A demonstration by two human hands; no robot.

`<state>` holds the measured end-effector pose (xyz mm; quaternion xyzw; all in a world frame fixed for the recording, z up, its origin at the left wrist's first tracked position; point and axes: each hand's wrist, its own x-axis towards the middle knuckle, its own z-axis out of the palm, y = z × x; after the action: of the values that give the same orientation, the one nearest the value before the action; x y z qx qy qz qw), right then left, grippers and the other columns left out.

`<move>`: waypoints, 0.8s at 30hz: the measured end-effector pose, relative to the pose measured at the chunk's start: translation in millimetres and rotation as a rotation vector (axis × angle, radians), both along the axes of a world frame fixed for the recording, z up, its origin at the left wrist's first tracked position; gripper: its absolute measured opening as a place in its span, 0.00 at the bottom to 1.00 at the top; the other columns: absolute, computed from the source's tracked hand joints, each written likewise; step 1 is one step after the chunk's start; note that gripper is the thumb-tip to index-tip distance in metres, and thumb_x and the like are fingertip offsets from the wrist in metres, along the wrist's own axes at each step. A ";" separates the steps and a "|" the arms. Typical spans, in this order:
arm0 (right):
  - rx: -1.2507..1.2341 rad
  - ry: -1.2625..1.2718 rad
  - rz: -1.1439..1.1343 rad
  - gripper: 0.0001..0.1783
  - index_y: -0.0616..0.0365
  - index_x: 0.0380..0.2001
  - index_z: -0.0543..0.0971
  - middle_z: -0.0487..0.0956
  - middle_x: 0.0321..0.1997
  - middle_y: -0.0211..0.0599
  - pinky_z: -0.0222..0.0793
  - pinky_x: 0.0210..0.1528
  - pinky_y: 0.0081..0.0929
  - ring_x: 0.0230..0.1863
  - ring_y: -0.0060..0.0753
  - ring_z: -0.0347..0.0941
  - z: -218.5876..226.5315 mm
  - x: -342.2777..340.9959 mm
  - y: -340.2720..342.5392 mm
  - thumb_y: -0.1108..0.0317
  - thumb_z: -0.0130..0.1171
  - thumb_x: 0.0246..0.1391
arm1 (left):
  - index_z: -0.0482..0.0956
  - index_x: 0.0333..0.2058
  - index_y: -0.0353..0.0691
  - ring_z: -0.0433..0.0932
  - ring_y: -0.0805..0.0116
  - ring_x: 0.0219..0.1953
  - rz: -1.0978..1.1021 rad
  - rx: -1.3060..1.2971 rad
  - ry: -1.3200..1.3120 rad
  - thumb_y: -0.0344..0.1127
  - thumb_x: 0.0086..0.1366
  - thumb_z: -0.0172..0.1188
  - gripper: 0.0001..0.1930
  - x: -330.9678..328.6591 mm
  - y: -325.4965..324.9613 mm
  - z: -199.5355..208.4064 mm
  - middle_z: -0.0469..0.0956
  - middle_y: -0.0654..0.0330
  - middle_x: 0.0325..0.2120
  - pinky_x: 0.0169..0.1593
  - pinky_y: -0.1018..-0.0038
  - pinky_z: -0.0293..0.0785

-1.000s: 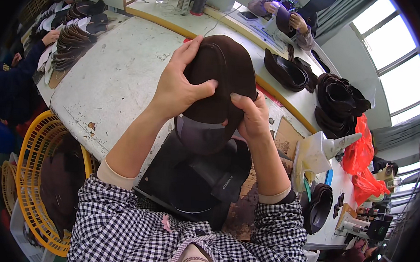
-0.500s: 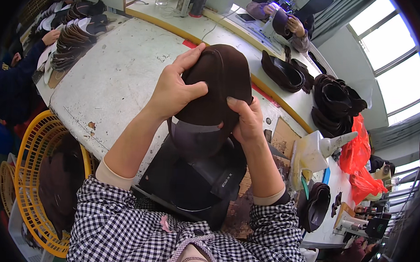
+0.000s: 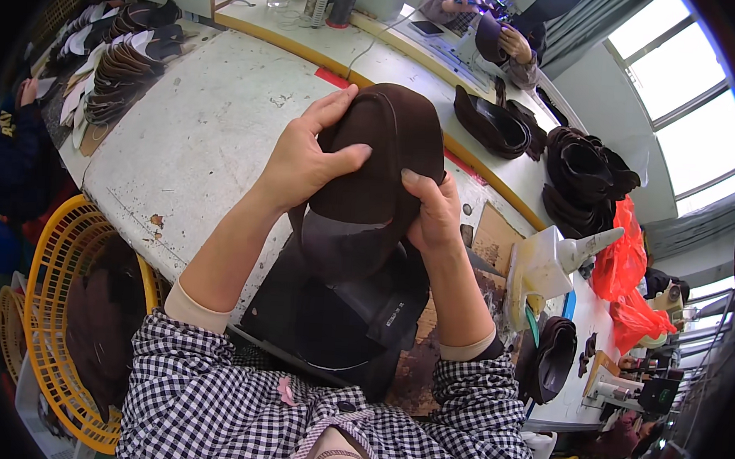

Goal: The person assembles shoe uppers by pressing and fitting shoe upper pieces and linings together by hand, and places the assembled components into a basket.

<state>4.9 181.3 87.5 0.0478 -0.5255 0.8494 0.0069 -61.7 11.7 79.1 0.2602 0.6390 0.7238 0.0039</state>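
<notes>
Between my two hands is a dark brown shoe upper [image 3: 361,183], toe part away from me, with a ridged seam down its face. My left hand [image 3: 309,156] grips its left side, thumb pressed on the surface and fingers along the far left edge. At the right edge my right hand [image 3: 435,216] pinches it, thumb on top and the other fingers mostly hidden behind. The upper's near end shows a smooth, dark lining and hangs over a black work surface [image 3: 296,321] in front of me.
A yellow basket [image 3: 36,295] with dark pieces stands at left. To the right are a glue bottle [image 3: 540,268], shoe uppers [image 3: 582,178] and a red plastic bag [image 3: 619,268]. Stacked pieces [image 3: 122,79] lie far left near a co-worker. Another person's hand [image 3: 514,44] works at a sewing machine.
The upper shifts slightly and turns a little in my hands, which keep their grip. At far left, the co-worker's hand has drawn back from the stacked pieces.
</notes>
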 end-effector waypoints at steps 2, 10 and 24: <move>0.000 0.000 -0.018 0.07 0.66 0.30 0.77 0.78 0.25 0.38 0.72 0.20 0.24 0.19 0.28 0.74 1.9 -1.3 -1.8 0.72 0.55 0.50 | 0.62 0.57 0.30 0.62 0.63 0.59 0.034 -0.010 0.026 0.32 0.49 0.62 0.36 -1.0 2.0 0.9 0.61 0.50 0.58 0.58 0.73 0.62; 0.107 0.013 -0.056 0.10 0.65 0.30 0.78 0.77 0.25 0.32 0.70 0.25 0.20 0.23 0.21 0.73 3.4 -12.2 15.4 0.69 0.58 0.47 | 0.63 0.55 0.27 0.63 0.59 0.58 0.090 0.006 0.095 0.38 0.51 0.61 0.34 -13.2 30.9 0.0 0.63 0.47 0.56 0.61 0.70 0.57; -0.038 0.072 -0.084 0.05 0.65 0.27 0.77 0.76 0.26 0.26 0.66 0.28 0.17 0.25 0.15 0.69 5.9 -11.9 21.1 0.74 0.56 0.49 | 0.53 0.61 0.28 0.58 0.63 0.61 -0.111 -0.008 0.060 0.31 0.56 0.48 0.34 -13.5 39.2 3.0 0.57 0.50 0.60 0.62 0.73 0.52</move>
<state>-7.0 202.4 93.4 0.0558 -0.5102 0.8559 0.0624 -75.1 50.9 82.1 0.3167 0.6263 0.7119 0.0262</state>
